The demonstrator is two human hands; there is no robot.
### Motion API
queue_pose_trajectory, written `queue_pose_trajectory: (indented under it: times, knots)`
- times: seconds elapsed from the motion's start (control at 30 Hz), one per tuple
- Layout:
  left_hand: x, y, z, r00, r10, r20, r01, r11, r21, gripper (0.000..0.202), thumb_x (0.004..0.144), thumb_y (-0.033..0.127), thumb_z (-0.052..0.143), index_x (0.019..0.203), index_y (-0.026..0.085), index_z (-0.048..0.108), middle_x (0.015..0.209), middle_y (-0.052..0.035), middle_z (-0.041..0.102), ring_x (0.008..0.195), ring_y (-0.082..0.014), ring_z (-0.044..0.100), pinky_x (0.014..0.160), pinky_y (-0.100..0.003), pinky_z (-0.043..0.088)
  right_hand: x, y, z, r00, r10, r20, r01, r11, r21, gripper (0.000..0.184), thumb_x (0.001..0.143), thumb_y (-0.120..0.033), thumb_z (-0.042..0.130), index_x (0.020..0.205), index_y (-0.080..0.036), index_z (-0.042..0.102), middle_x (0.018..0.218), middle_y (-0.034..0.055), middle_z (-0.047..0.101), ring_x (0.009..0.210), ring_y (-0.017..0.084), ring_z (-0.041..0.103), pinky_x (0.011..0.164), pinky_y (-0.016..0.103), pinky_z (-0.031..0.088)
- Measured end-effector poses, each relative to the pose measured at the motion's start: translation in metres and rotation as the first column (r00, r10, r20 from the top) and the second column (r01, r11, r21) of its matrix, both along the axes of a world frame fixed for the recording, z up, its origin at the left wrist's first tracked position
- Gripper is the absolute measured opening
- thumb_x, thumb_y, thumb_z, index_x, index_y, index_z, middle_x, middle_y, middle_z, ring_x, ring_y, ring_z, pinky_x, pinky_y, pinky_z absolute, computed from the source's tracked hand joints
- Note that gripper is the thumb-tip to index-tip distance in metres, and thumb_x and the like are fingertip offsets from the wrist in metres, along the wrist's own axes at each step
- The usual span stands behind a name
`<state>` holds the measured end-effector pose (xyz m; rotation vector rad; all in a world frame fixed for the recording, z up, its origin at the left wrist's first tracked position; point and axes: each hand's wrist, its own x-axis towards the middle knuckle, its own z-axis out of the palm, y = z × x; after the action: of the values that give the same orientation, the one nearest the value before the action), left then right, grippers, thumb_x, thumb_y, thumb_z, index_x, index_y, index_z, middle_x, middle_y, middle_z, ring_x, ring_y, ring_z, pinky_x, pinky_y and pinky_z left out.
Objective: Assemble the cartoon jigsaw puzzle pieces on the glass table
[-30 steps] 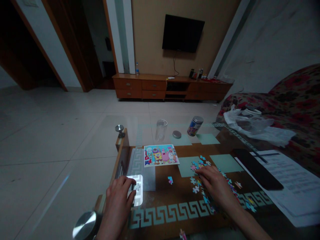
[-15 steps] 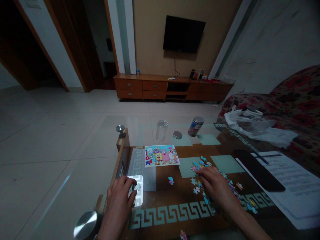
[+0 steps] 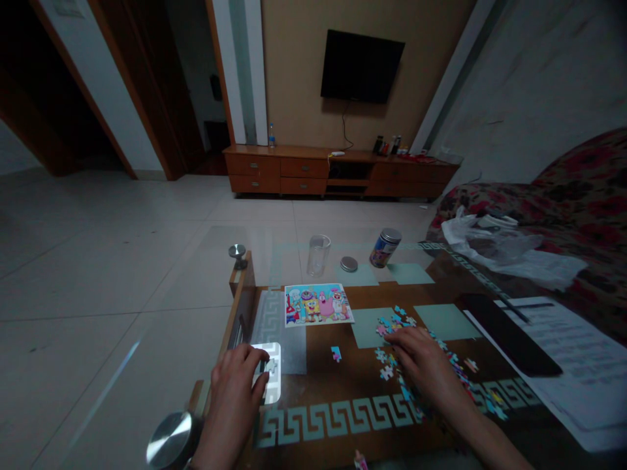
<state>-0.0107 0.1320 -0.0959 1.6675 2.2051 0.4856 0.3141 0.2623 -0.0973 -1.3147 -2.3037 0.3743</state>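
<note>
A glass-topped coffee table (image 3: pixel 241 294) with a wooden frame fills the lower foreground; a pale green key-pattern border marks the surface. Beyond it are a floral sofa (image 3: pixel 578 176), a low wooden TV cabinet (image 3: pixel 304 168) and a wall-mounted television (image 3: pixel 362 66). A white plastic bag (image 3: pixel 509 251) lies on the sofa edge. Printed papers (image 3: pixel 573 346) cover the table's right side, with a black rectangular slab (image 3: pixel 509 333) along their edge.

At the table's far end stand a clear drinking glass (image 3: pixel 318 256), a printed can (image 3: pixel 385 248) and a round metal lid (image 3: pixel 349 264). A cartoon puzzle picture card (image 3: pixel 319 305) lies nearer the centre. Jigsaw pieces (image 3: pixel 392 336) form a loose scatter to its lower right; one loose piece (image 3: pixel 336 353) lies apart.

The right hand (image 3: pixel 421 359) is palm down, fingers curved over the scatter; any held piece is hidden. The left hand (image 3: pixel 232 408) is curled over a bright white patch (image 3: pixel 269 372) at the table's near edge; its grip cannot be determined.
</note>
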Motion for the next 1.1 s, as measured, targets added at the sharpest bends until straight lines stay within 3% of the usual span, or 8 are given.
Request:
queue_pose_trajectory:
  times: [0.57,0.8,1.1]
  knots:
    - [0.0,-0.001,0.004,1.0,-0.002,-0.014,0.002,1.0,-0.003,0.025,0.084,0.018,0.045,0.099,0.024,0.064,0.106,-0.0052,0.061,0.106,-0.0261,0.052,0.089,-0.04,0.038,0.0,0.001,0.008,0.999,-0.032,-0.003,0.032,0.999,0.013,0.023,0.084,-0.02,0.048,0.089,-0.022,0.07,0.089,0.0074,0.068,0.088,0.025,0.058,0.082,0.04,0.044]
    - [0.0,0.001,0.009,0.998,-0.023,-0.061,0.017,0.995,-0.101,0.026,0.086,0.018,0.045,0.102,0.023,0.064,0.109,-0.0062,0.062,0.109,-0.0269,0.053,0.087,-0.04,0.039,0.012,0.008,0.017,0.993,-0.12,0.018,0.119,0.992,0.045,0.024,0.084,-0.016,0.047,0.094,-0.018,0.069,0.09,0.0083,0.067,0.091,0.024,0.056,0.084,0.037,0.044]
    - [-0.006,0.0,-0.006,0.998,-0.02,-0.055,0.015,0.996,-0.091,0.031,0.084,0.027,0.041,0.102,0.025,0.067,0.111,-0.0076,0.062,0.11,-0.0291,0.053,0.088,-0.043,0.041,0.034,0.024,0.021,0.971,-0.225,0.076,0.218,0.971,0.095,0.026,0.083,-0.015,0.046,0.09,-0.017,0.07,0.087,0.0084,0.067,0.089,0.024,0.056,0.083,0.036,0.044]
